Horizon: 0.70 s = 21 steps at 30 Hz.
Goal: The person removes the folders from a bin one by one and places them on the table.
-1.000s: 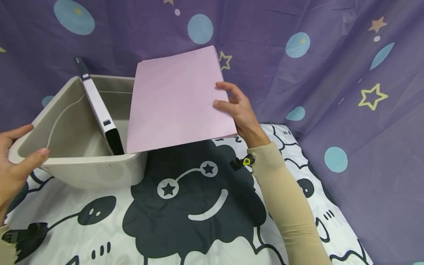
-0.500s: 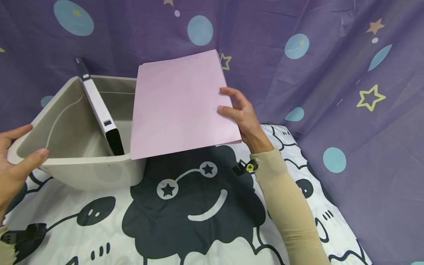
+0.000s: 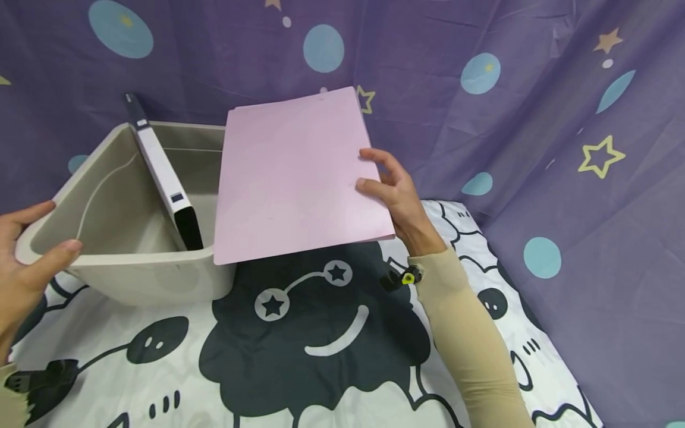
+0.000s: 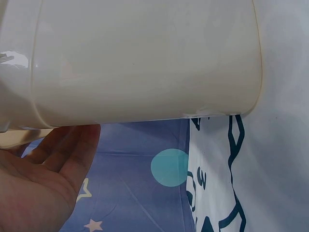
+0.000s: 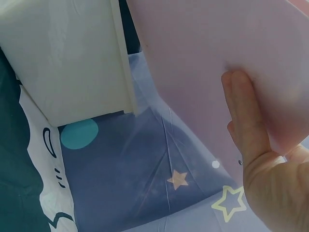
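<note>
My right hand (image 3: 398,199) grips the right edge of a pink folder (image 3: 299,178), thumb on the upper face. In the right wrist view the other fingers (image 5: 246,113) lie against its underside. The folder hangs tilted in the air, its left edge in front of the right side of a beige plastic bin (image 3: 150,279). On the left, my left hand (image 3: 29,255) holds the bin's rim, with the thumb over the near edge. A white and black binder (image 3: 160,169) leans slantwise inside the bin, its top end sticking out past the back rim.
The bin stands on a white sheet with black cartoon prints (image 3: 316,321). Behind and to the right hangs a purple curtain (image 3: 407,71) with stars and blue spots. The folder covers the bin's right end.
My right hand has drawn the pink folder slightly right and down toward me. The left hand, bin and binder stay where they were.
</note>
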Each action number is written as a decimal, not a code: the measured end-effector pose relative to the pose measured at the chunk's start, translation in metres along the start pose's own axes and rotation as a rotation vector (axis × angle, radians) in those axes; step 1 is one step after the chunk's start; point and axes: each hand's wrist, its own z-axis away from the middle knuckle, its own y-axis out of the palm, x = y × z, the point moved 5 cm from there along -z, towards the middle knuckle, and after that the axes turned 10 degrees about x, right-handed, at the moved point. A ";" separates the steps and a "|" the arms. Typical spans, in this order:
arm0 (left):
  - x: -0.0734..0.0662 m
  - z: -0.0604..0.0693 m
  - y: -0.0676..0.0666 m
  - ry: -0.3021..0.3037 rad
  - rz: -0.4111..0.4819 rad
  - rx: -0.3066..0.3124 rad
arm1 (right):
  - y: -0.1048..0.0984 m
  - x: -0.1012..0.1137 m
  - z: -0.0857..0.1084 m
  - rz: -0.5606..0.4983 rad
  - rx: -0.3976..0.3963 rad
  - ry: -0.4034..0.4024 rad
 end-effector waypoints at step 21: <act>-0.035 0.009 0.005 0.006 0.073 0.006 | -0.017 -0.007 0.019 -0.012 -0.056 0.003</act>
